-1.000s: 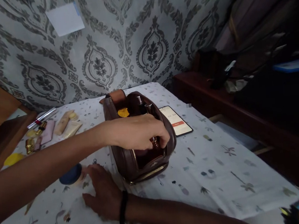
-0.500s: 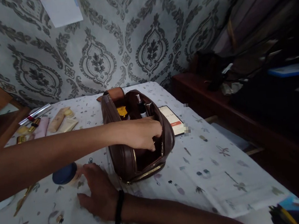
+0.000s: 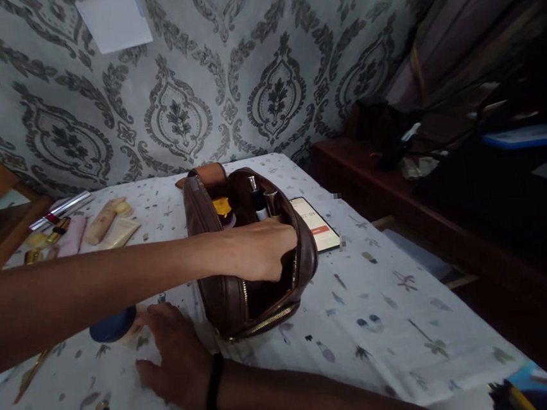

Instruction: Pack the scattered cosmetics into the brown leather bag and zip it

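A dark brown leather bag stands unzipped on the patterned cloth. My left hand reaches into it from the left, with its fingers hidden inside, so what they hold cannot be seen. Behind that hand, small bottles and a yellow-topped item show in the bag. Nearer the front, my right hand, below a black wristband, rests over the cloth with its thumb apart from its fingers. Its fingertips are beside a jar with a dark blue lid, partly covered by my left forearm.
Tubes and other cosmetics lie at the back left. A lit phone lies right of the bag. Beyond the table's right edge are a dark red wooden ledge and an open drawer. Patterned wallpaper rises behind.
My left hand has sunk a little deeper into the bag, and its fingers, partly visible before, are now hidden. My right hand keeps nearly the same pose beside the jar. The view has shifted slightly.
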Demonstrator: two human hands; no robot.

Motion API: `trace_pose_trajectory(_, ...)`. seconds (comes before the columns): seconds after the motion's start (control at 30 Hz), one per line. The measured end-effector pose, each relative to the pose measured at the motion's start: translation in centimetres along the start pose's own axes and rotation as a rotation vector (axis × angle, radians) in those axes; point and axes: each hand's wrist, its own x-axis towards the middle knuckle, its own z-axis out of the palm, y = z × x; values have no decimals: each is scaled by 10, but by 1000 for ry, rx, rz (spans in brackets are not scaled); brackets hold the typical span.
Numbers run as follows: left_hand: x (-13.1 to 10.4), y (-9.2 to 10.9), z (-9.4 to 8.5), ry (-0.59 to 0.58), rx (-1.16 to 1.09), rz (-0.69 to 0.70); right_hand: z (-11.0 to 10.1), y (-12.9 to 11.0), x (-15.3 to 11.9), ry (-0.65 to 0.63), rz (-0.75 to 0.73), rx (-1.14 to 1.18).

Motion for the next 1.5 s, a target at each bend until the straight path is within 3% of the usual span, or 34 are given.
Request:
trace_pose_trajectory(0.13,0,0,-2,-1,-36,-47,-1,1,0,-4,0,1)
trace_pose_trajectory(0.4,-6,1,-10,23,-159,-285,-2,0,-1,-22,2,-17)
trace_pose_trajectory(0.63,-5,1,-4,18,-345,-268,2,4,-1,-9,-7,-1)
trace_pose_trajectory(0.8,-5,1,-2,52,-314,-197,2,5,-1,-11,-22,9)
trace_pose_trajectory(1.1,6,5,-2,-55,-311,-285,1,3,0,-3,-34,4)
trace_pose_trajectory(1.5,-2,-1,-6,-110,-471,-305,2,6,-1,11,-69,-11)
